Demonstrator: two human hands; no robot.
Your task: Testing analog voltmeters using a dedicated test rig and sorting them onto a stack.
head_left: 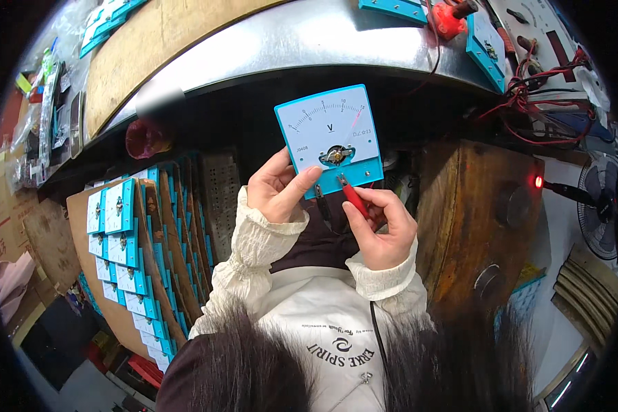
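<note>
In my left hand is a square voltmeter with a white scale face and a blue frame, tilted toward me above my lap. The thumb presses on its lower left edge and the fingers go behind it, partly hidden. Its small mechanism shows through an opening low on the face, and the thin pointer leans to the upper right. A red alligator clip is pinched in my right hand, its metal jaws at a terminal on the blue lower strip. A black clip hangs at the left terminal, beside my left thumb.
Stacked boards of similar meters stand at my left. A metal-topped bench runs ahead, with a wooden board on it. Red wires tangle at the far right, above a wooden box and a fan.
</note>
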